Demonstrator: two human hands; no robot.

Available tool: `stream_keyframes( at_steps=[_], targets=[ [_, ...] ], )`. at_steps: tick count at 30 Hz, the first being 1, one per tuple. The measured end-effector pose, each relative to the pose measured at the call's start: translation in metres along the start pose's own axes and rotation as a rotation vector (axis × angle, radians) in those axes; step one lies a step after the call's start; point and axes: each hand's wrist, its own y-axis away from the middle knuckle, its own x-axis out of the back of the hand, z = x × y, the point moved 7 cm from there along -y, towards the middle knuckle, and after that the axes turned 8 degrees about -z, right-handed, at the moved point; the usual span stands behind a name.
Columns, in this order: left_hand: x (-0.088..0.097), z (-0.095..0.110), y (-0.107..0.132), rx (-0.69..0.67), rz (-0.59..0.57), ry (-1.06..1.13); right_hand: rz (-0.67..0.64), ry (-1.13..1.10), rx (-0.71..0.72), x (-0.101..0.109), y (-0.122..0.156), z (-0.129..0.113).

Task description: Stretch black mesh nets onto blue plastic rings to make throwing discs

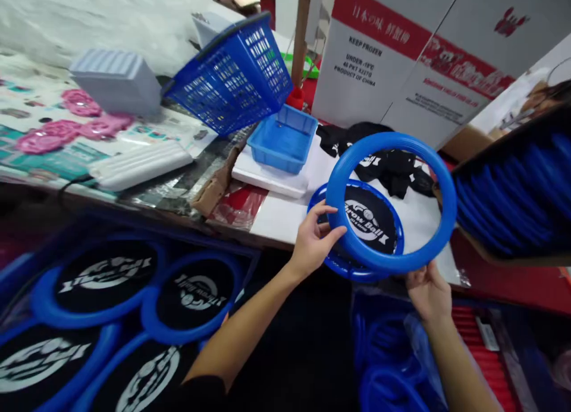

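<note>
A plain blue plastic ring (392,262) is held up above the table edge, its middle empty. My left hand (313,236) pinches its left rim between thumb and fingers. My right hand (429,290) grips the lower right rim from below, fingers partly hidden behind it. Beneath the ring, on the white work surface, lies a second blue ring (398,222) with a black fabric disc (370,219) in it, printed "Throw Ball" in white. Several black fabric pieces (390,171) lie behind, toward the carton.
Several finished-looking blue discs (191,296) fill a container at lower left. Stacked blue rings (513,186) stand in a box at right; more rings (388,352) lie below. A blue basket (232,73), light blue tray (285,141) and large white carton (379,55) line the back.
</note>
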Motion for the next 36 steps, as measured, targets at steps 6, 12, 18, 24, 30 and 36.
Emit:
stream_keyframes(
  at_steps=[6,12,18,24,30,36],
  targets=[
    [0.019,-0.013,0.017,0.153,0.138,-0.049,-0.033,0.491,-0.187,0.004,0.004,-0.026],
    [0.012,-0.014,0.034,0.169,0.145,-0.074,-0.235,0.821,0.431,-0.053,0.012,-0.073],
    [0.039,-0.001,0.066,0.208,0.085,-0.084,-0.495,0.988,0.672,-0.102,0.011,-0.069],
    [0.029,-0.052,0.118,0.419,0.142,0.107,-0.395,1.001,0.818,-0.105,0.011,-0.067],
    [-0.038,-0.076,0.099,0.357,0.059,0.495,-0.283,0.886,0.823,-0.079,0.008,-0.090],
    [-0.055,-0.021,0.090,0.101,0.175,0.569,-0.268,0.670,0.734,-0.043,0.010,-0.119]
  ],
)
